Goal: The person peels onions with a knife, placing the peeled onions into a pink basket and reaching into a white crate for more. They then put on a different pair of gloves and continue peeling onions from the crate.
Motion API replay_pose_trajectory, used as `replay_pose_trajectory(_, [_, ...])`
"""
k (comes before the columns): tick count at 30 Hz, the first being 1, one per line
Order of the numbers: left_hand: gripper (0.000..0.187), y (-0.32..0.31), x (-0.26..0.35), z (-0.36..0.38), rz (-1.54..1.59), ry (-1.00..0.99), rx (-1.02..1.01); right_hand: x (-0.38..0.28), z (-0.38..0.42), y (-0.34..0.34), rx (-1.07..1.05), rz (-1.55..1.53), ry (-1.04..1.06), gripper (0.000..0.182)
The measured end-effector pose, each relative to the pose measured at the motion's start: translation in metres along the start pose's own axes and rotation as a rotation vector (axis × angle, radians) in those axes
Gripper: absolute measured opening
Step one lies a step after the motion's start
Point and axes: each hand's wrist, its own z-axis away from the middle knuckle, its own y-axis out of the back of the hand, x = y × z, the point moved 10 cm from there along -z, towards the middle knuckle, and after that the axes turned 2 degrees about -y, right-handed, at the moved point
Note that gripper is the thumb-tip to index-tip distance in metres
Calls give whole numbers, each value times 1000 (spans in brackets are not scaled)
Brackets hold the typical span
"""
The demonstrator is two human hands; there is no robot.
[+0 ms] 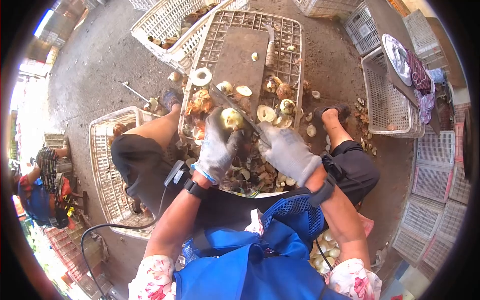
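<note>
My left hand (pixel 216 147), in a grey glove, is closed around a pale, partly peeled onion (pixel 232 119). My right hand (pixel 290 154), gloved too, grips a knife (pixel 231 103) whose dark blade points up and to the left, passing right beside the onion; whether it touches cannot be made out. Both hands are over the near edge of a crate (pixel 295 30) that carries a dark board (pixel 240 55). Onion rings and cut ends, such as a white ring (pixel 201 77), lie around the board. Brown skins (pixel 200 102) are heaped to the left of the onion.
A second knife with a wooden handle (pixel 270 54) rests on the crate. Plastic crates stand at the left (pixel 107 175), the back (pixel 150 30) and the right (pixel 390 110). Peeled onions (pixel 327 247) sit below my right forearm. Another person (pixel 42 195) is at far left.
</note>
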Motion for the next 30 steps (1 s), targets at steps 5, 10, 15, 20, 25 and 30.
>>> replay_pose_trajectory(5, [68,5,3,3,-107,-60,30,6,-23,-23,37,90,3,24])
replay_pose_trajectory(10, [65,21,7,15,-253,15,53,14,-6,-27,260,-118,-71,25])
replay_pose_trajectory(15, [75,25,18,32,-213,94,116,28,9,-43,313,-273,-157,26])
replay_pose_trajectory(20, [77,-3,65,15,-667,-305,210,5,19,-36,452,-191,-29,30])
replay_pose_trajectory(25, [67,10,46,-7,-530,-245,263,48,22,-47,337,-550,-129,29])
replay_pose_trajectory(30, [63,39,21,-16,-11,136,254,60,39,-60,291,-856,-309,31])
